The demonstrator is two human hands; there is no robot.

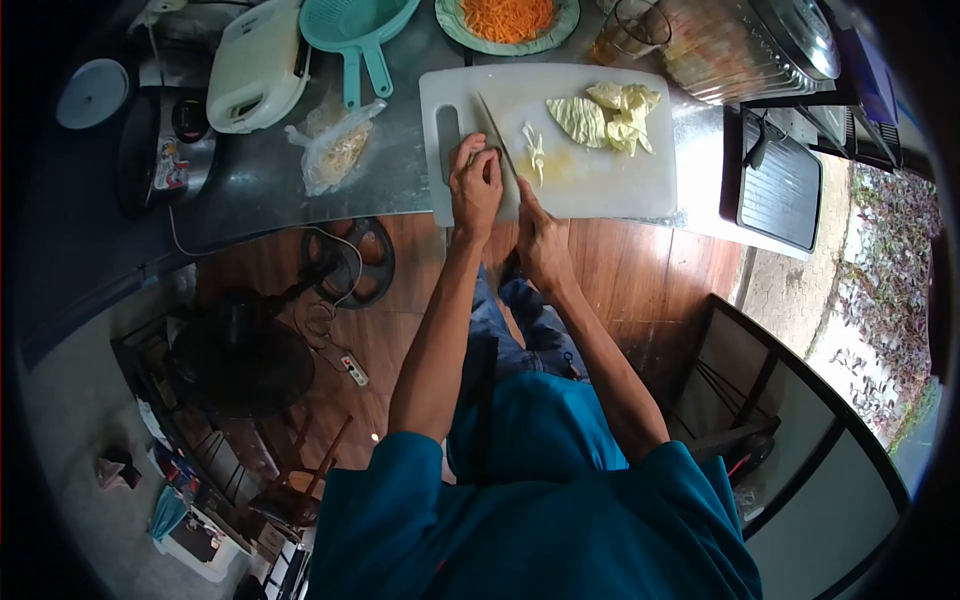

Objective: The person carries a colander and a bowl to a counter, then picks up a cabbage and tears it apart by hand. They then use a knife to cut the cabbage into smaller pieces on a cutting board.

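The left hand (476,185) is clenched, pressing down on the white rectangular plastic cutting board (600,180), which lies on the grey tabletop (260,180). The right hand (540,240) grips the handle of a long steel-bladed knife (497,135), blade angled across the board beside the left hand. Pale green cabbage leaves (605,115) lie on the board's far right; cut strips (535,150) lie just beside the blade.

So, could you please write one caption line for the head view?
Right hand holds knife over white cutting board; left hand steadies cabbage beside cabbage leaves.
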